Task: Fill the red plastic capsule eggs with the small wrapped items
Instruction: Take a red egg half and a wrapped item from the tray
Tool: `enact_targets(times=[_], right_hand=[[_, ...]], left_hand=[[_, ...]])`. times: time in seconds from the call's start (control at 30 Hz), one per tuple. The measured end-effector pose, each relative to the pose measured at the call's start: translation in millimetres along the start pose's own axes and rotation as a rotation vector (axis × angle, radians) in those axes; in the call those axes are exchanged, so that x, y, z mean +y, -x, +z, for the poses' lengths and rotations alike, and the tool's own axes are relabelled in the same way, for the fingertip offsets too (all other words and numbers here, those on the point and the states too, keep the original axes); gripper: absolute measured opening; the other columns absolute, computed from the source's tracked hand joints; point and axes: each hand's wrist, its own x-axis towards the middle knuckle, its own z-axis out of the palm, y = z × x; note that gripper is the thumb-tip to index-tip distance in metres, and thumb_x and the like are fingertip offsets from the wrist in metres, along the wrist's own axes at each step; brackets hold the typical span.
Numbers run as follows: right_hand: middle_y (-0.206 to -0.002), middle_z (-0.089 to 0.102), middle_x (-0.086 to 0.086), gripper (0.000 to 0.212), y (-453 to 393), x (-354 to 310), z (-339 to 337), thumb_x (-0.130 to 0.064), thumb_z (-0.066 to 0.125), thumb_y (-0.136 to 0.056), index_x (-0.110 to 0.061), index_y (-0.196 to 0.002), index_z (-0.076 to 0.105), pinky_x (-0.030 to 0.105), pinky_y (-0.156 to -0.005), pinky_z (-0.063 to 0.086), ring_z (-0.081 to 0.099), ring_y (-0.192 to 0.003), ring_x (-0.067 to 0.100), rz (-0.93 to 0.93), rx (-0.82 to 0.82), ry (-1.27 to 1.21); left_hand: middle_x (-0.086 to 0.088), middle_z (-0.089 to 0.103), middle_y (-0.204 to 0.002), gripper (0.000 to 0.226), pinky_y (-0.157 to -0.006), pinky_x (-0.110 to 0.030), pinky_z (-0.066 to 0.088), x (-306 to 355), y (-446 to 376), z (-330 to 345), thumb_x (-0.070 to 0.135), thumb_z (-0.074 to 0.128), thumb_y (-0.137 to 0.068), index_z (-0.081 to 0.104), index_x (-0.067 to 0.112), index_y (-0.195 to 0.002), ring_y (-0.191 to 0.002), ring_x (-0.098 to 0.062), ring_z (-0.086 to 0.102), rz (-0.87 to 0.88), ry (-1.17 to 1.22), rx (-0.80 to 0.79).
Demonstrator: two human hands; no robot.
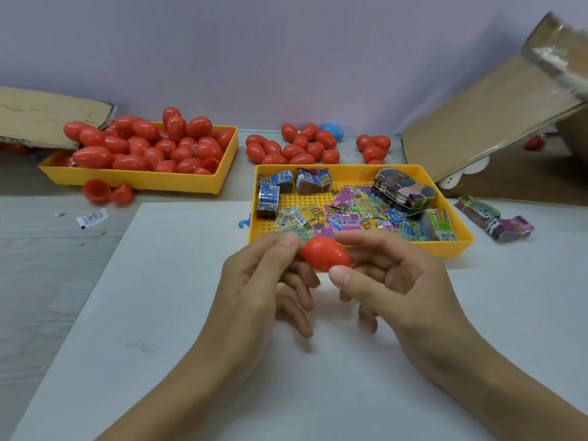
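Red egg, closed, sits at the frame's centre, pinched between both my hands: left hand touching its left end, right hand gripping it with thumb and fingers, just below the yellow tray of wrapped items.

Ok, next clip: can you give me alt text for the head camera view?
Two bare hands, the left hand and right hand, hold a closed red capsule egg over a white board. Behind it sits a yellow tray of small wrapped items; farther left, another yellow tray heaped with red eggs.
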Motion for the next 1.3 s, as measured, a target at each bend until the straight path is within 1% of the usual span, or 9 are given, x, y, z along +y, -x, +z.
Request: enact_targets(times=[0.17,0.33,0.47,0.57,0.77,0.9,1.1,1.2,1.3], right_hand=[[-0.094,0.072,0.001,0.034,-0.5,1.5,1.1,-0.014,0.079,-0.073,-0.033,-0.102,0.075,0.026,-0.042,0.046,0.063,-0.077,0.013,-0.053,-0.038,0.074],[-0.076,0.069,0.004,0.030,-1.7,0.7,0.7,-0.012,0.065,-0.079,-0.029,-0.101,0.077,0.026,-0.040,0.043,0.063,-0.066,0.015,0.001,0.006,-0.004],[-0.068,0.067,0.006,0.022,-3.8,-1.8,1.1,-0.040,0.067,-0.084,-0.019,-0.085,0.075,0.021,-0.035,0.037,0.055,-0.049,0.016,0.060,0.034,-0.046],[-0.069,0.071,0.012,0.016,-2.2,-1.1,1.0,-0.034,0.072,-0.081,-0.022,-0.090,0.075,0.021,-0.036,0.039,0.058,-0.047,0.017,0.031,0.054,-0.031],[-0.076,0.073,0.010,0.021,-0.7,-1.8,2.2,-0.028,0.076,-0.075,-0.026,-0.096,0.074,0.024,-0.036,0.042,0.063,-0.049,0.017,-0.008,0.077,-0.048],[-0.076,0.073,0.006,0.019,-1.3,-1.6,1.0,-0.026,0.074,-0.077,-0.026,-0.096,0.075,0.025,-0.038,0.044,0.063,-0.051,0.016,-0.054,0.113,0.014],[-0.102,0.069,-0.004,0.021,-18.7,-2.8,-35.5,-0.025,0.060,-0.090,-0.018,-0.106,0.071,0.014,-0.079,0.044,0.062,-0.097,0.017,-0.393,0.412,0.845],[-0.130,0.060,0.004,0.058,-26.0,2.3,-41.4,-0.059,0.045,-0.090,-0.016,-0.120,0.070,0.035,-0.098,0.033,0.046,-0.119,0.029,-0.253,0.351,1.217],[-0.153,0.039,-0.006,0.085,-26.2,7.8,-34.6,-0.087,0.015,-0.081,-0.036,-0.132,0.059,0.046,-0.108,0.020,0.020,-0.142,0.018,-0.063,0.169,1.351]], left_hand=[[-0.015,0.061,-0.061,0.054,-0.039,-0.031,0.049,3.4,0.0,1.3,0.063,0.058,-0.076,0.070,0.011,-0.081,-0.044,-0.027,0.057,-0.029,-0.028,-0.016],[-0.008,0.071,-0.083,0.023,-0.056,-0.037,0.060,0.1,4.4,2.8,0.035,0.077,-0.073,0.073,0.023,-0.092,-0.069,-0.022,0.069,0.134,-0.072,-0.005],[-0.002,0.073,-0.103,0.034,-0.078,-0.028,0.058,-2.8,3.3,2.1,0.003,0.077,-0.075,0.067,0.019,-0.104,-0.093,-0.020,0.072,0.232,-0.128,-0.050],[-0.004,0.070,-0.114,0.044,-0.085,-0.029,0.057,-3.6,3.2,0.8,-0.008,0.066,-0.078,0.060,0.016,-0.115,-0.106,-0.026,0.069,0.252,-0.138,-0.099],[-0.006,0.075,-0.098,0.031,-0.077,-0.034,0.061,0.6,3.6,1.0,0.026,0.079,-0.074,0.071,0.019,-0.103,-0.086,-0.023,0.075,0.125,-0.096,-0.016],[-0.006,0.077,-0.088,0.027,-0.073,-0.031,0.061,1.5,2.8,1.7,0.024,0.082,-0.073,0.075,0.017,-0.099,-0.078,-0.021,0.074,0.124,-0.125,0.008],[-0.004,0.075,-0.090,0.035,-0.071,-0.028,0.059,0.7,1.5,1.4,0.035,0.082,-0.064,0.074,0.024,-0.096,-0.077,-0.024,0.074,0.139,-0.089,0.052],[-0.005,0.075,-0.087,0.032,-0.069,-0.025,0.058,1.4,1.9,2.0,0.034,0.083,-0.065,0.074,0.021,-0.092,-0.076,-0.024,0.073,0.138,-0.075,0.048],[-0.006,0.074,-0.086,0.030,-0.068,-0.026,0.059,2.3,2.2,2.0,0.033,0.083,-0.065,0.072,0.019,-0.089,-0.077,-0.024,0.074,0.140,-0.068,0.041]])
